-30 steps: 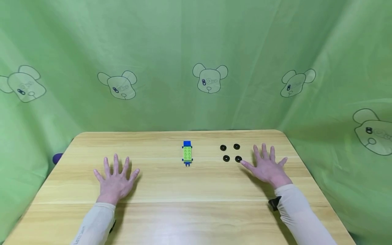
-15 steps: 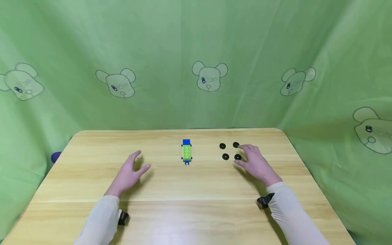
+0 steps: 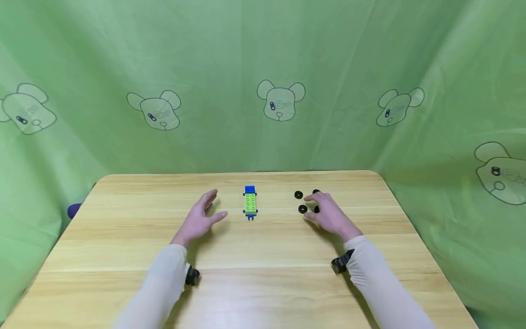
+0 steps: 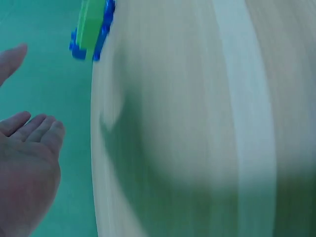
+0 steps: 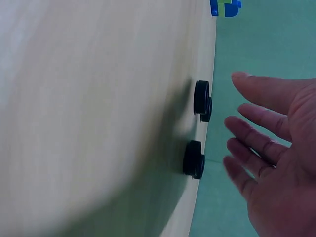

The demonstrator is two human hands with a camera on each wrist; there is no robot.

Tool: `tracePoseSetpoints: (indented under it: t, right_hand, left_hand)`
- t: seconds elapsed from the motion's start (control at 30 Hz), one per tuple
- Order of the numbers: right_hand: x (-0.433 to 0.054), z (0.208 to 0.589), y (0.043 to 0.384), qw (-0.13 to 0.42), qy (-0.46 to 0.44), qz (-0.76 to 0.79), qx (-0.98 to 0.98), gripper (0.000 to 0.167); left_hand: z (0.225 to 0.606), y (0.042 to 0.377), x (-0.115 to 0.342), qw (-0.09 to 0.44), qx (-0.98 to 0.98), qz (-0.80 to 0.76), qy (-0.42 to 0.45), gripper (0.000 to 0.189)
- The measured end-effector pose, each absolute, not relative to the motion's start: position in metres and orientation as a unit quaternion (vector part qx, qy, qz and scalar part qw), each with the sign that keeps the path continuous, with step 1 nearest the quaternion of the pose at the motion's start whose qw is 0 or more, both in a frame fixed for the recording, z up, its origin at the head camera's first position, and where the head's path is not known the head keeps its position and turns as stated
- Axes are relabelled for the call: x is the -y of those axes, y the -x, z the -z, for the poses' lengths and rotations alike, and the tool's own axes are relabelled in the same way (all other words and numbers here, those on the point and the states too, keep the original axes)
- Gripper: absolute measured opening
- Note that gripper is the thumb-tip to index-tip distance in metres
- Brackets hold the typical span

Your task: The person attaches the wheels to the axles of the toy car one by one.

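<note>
Apparent approach stage — nothing gripped.
Left hand (image 3: 198, 221) and right hand (image 3: 330, 215) are held loose; wheels (image 5: 201, 98) and brick chassis (image 3: 250, 203) are laid near the surface's (image 3: 263, 292) far edge — fingertip pinch seems needed.

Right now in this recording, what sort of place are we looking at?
Probably a curtained recording booth: green cloth printed with cartoon animal heads hangs behind and beside a wooden table, and a black device is strapped over a pale sleeve.
</note>
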State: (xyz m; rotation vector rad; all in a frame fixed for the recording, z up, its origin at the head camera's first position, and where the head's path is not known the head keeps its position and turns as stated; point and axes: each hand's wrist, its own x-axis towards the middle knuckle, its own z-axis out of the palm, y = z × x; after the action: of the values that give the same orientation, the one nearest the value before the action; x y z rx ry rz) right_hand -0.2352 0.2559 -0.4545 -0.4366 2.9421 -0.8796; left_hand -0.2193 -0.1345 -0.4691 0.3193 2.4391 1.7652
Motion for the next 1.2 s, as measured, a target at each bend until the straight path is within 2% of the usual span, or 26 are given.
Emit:
tracePoseSetpoints:
  t: [0.5, 1.2]
  right_hand:
    - [-0.248, 0.469, 0.245, 0.006, 0.158, 0.303, -0.94, 0.046]
    - [-0.238, 0.47, 0.255, 0.032, 0.158, 0.255, -0.953, 0.036]
  left_hand:
    - [0.474, 0.244, 0.095, 0.054, -0.812, -0.571, -0.11, 0.086]
    - [0.48, 0.281, 0.067, 0.129, -0.876, -0.444, -0.137, 0.112]
